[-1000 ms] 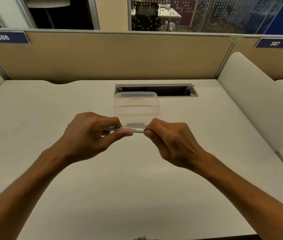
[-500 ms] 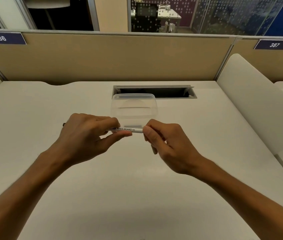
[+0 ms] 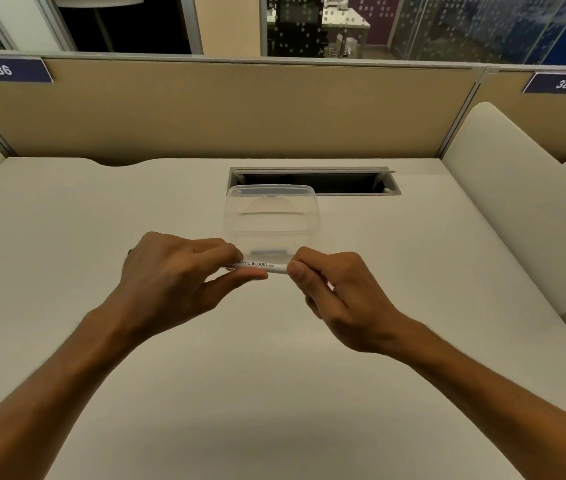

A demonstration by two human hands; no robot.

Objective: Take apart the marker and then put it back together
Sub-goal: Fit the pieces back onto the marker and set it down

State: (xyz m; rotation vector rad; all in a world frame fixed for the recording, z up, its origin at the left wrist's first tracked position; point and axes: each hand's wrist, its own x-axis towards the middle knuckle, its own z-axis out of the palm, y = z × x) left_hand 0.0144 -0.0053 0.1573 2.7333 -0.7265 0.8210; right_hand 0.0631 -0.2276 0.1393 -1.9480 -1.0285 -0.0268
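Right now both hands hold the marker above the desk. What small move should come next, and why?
Probably pull the hands apart along the marker. The left hand wraps one end, where a dark tip peeks out, the right hand pinches the other, and the white barrel between still looks whole. The clear container waits just behind for parts.

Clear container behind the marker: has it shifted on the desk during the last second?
No. The clear container has its far rim at the near left edge of the cable slot, the same as in both earlier pictures.
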